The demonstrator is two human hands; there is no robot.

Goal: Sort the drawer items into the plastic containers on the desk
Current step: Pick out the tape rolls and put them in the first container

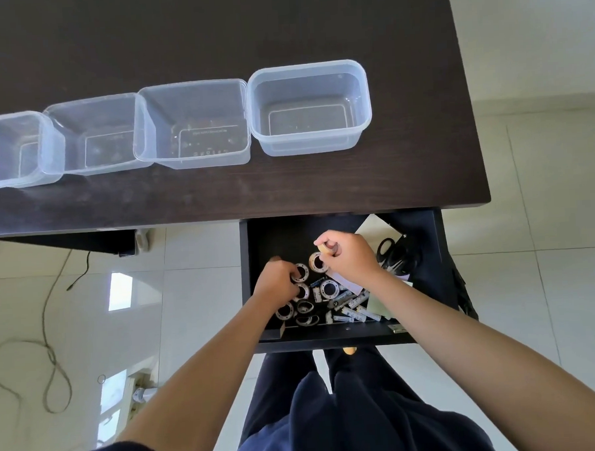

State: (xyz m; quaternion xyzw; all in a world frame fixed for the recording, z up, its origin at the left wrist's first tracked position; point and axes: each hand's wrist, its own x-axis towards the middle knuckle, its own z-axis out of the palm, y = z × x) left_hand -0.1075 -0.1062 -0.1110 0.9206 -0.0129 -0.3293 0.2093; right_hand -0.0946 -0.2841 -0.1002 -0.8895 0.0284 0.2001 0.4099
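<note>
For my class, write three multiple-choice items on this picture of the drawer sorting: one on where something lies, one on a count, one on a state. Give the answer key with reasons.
1. Where do the black-handled scissors lie?
A. On the dark wooden desk
B. In the open dark drawer, at its right side
C. In a container

2. How many clear plastic containers stand in a row on the desk?
A. Two
B. Four
C. Six

3. What is the state of the containers?
A. Holding no drawer items
B. Full of batteries
C. Closed with lids

Key: 1 B, the scissors lie just right of the right hand, inside the drawer. 2 B, four tubs stand side by side. 3 A, only their bare bottoms show, while the small tape rolls remain in the drawer, where the left hand grips some.
</note>
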